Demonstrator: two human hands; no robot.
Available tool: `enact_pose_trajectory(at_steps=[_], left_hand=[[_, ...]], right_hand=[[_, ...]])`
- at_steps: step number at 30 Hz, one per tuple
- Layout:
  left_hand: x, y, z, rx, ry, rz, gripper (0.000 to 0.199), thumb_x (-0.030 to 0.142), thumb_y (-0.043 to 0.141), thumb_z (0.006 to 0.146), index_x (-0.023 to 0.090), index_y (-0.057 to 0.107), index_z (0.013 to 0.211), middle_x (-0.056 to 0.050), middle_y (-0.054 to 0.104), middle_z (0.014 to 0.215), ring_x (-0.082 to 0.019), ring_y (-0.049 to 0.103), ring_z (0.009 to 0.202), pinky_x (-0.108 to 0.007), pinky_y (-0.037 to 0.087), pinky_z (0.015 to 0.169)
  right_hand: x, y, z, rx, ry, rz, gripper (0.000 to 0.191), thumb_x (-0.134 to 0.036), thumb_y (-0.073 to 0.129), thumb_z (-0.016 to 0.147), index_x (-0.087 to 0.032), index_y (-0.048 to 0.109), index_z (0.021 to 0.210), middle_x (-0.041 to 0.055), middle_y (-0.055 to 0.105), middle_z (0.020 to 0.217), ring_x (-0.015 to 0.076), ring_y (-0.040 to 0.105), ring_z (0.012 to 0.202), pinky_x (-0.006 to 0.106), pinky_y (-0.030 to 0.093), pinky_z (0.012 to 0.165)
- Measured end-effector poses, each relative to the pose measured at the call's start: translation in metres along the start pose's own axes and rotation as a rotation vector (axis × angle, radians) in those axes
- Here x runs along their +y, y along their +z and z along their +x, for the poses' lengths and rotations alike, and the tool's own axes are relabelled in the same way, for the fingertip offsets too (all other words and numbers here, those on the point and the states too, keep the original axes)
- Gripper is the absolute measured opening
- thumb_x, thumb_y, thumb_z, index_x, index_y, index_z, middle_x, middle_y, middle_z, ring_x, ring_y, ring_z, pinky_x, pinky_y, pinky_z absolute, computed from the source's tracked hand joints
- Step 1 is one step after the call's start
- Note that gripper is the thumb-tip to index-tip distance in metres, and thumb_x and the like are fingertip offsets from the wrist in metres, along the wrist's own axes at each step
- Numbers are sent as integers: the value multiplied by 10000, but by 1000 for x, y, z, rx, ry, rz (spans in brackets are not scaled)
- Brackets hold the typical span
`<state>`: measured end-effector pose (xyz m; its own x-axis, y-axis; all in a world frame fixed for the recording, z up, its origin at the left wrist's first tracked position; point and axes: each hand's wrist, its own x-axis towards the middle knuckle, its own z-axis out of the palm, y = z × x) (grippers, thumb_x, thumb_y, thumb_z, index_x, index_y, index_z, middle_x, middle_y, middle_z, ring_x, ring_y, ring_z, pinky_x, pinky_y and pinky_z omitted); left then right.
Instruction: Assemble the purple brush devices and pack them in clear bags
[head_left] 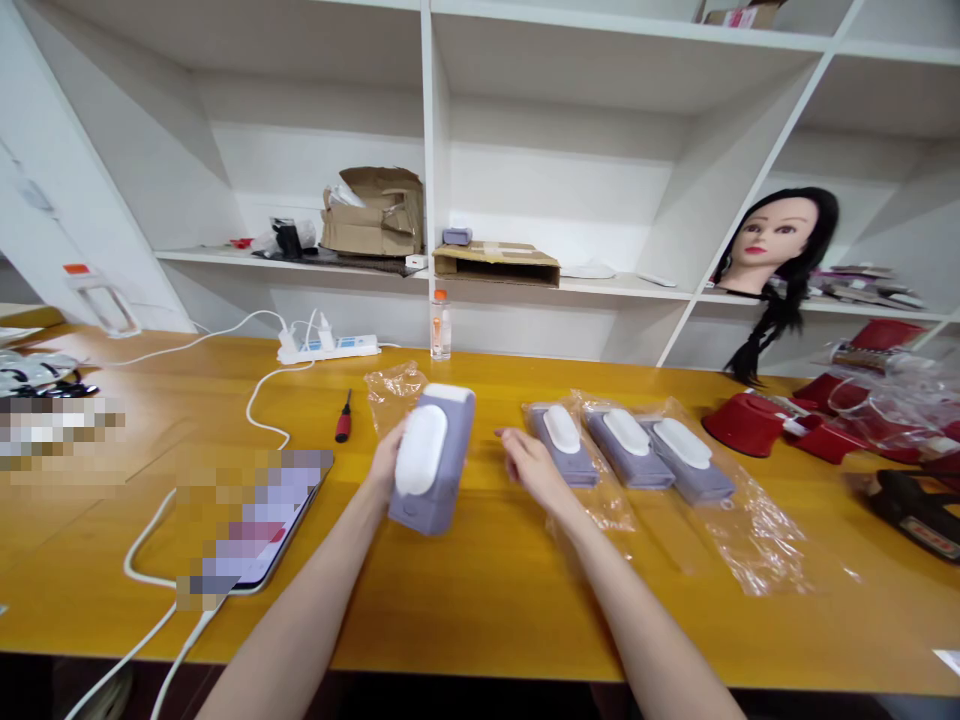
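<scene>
We are holding one lilac-and-white plastic device (433, 460), out of any wrapping, in our left hand (388, 458), fingers clenched round its back, tilted above the yellow table (480, 600), while our right hand (532, 470) is hovering open just beside it, fingers released. Three more lilac devices (628, 450) are lying to the right in clear plastic bags (750, 540), apparently unopened, and a loose clear plastic bag (395, 393) is lying behind the held unit, near a red-handled screwdriver (343, 420).
</scene>
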<state>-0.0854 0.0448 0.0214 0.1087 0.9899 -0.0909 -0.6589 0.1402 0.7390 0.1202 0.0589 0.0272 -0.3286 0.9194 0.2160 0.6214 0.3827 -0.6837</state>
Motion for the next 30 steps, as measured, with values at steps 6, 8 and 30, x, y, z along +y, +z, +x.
enact_pose_trajectory(at_steps=[6,8,30], left_hand=[[19,-5,0,56,208,-258,464,461,370,803,102,621,959,-104,682,763,-244,642,693,-364,504,661],[19,-7,3,59,199,-273,475,442,361,815,79,601,1008,-115,683,785,-238,643,710,-356,504,683],[-17,4,2,-235,-110,274,335,258,632,707,156,628,1026,-47,679,910,-156,593,750,-231,412,678]], right_hand=[[-26,41,19,-4,-9,-307,398,-324,455,813,-174,490,1180,129,581,982,250,547,881,357,393,760],[-38,53,30,0,-16,-369,443,-304,465,803,-214,441,1236,150,525,1090,295,500,967,405,382,780],[-4,7,13,246,36,646,340,-385,502,722,-173,635,952,36,651,814,147,558,638,228,397,501]])
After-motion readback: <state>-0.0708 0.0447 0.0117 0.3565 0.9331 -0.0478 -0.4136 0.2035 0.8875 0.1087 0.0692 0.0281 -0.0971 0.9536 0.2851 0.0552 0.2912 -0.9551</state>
